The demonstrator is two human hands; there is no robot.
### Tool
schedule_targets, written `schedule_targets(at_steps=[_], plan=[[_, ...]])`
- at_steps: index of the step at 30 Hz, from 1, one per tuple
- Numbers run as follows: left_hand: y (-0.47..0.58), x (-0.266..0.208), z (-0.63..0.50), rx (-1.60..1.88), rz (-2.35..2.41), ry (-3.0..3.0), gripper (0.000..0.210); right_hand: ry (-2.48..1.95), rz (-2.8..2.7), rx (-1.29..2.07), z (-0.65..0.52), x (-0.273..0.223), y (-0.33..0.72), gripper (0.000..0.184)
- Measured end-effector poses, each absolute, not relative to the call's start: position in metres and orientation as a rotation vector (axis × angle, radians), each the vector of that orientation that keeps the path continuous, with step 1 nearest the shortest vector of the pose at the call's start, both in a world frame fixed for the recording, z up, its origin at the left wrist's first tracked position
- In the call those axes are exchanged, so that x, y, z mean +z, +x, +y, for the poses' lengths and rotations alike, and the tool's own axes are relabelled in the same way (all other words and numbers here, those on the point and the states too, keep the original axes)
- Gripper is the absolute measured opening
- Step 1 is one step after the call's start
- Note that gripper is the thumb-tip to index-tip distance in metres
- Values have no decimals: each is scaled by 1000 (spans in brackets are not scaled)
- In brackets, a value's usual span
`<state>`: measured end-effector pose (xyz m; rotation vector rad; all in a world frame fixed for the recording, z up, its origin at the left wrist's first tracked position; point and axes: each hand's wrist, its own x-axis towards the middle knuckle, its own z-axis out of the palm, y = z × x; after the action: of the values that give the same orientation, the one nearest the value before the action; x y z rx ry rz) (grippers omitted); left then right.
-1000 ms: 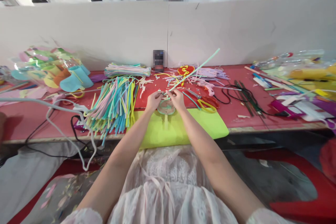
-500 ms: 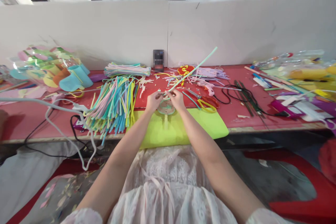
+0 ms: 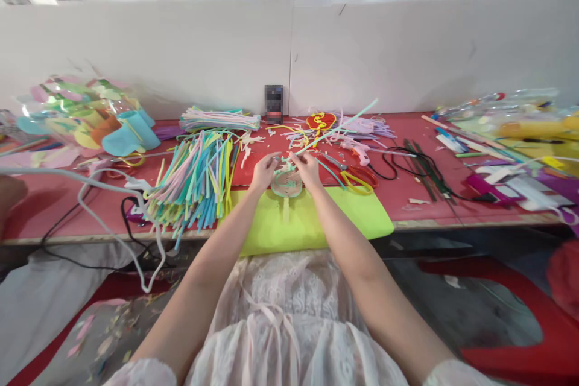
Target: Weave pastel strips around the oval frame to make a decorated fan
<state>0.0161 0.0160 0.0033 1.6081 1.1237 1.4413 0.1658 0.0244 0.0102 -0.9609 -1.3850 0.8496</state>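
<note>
My right hand pinches a long pale green pipe cleaner, whose free end slants up to the far right. Close beside it, my left hand has its fingertips pressed together; whatever sits in them is too small to make out. Pale green bits show between the hands. Just under my fingers lies a small oval piece with a pale green rim and a short pale tab towards me. It rests on a yellow-green mat at the table edge.
Left of the mat spreads a pile of coloured pipe cleaners, with another bundle behind. Yellow-handled pliers and a pink glue gun lie right. A white cable hangs at left. A phone leans against the partition.
The pipe cleaner's free end has dropped lower and its slant is flatter. My hands have moved slightly apart, and more pale green shows between them.
</note>
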Motion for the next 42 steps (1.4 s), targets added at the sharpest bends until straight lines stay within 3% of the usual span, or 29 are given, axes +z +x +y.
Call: schedule_targets(at_steps=[12, 20, 27, 33, 42], plan=[[17, -2, 18, 1353, 1131, 1659, 20, -926, -1410, 945, 22, 14, 165, 39], [15, 11, 6, 1144, 1313, 2056, 15, -951, -1544, 769, 20, 14, 165, 40], [22, 7, 9, 1422, 1131, 1763, 24, -978, -1397, 853, 22, 15, 166, 42], [20, 5, 16, 1401, 1014, 1444, 28, -992, -1383, 915, 23, 11, 163, 41], [20, 6, 14, 1455, 1048, 1542, 18, -1002, -1409, 854, 25, 8, 164, 42]])
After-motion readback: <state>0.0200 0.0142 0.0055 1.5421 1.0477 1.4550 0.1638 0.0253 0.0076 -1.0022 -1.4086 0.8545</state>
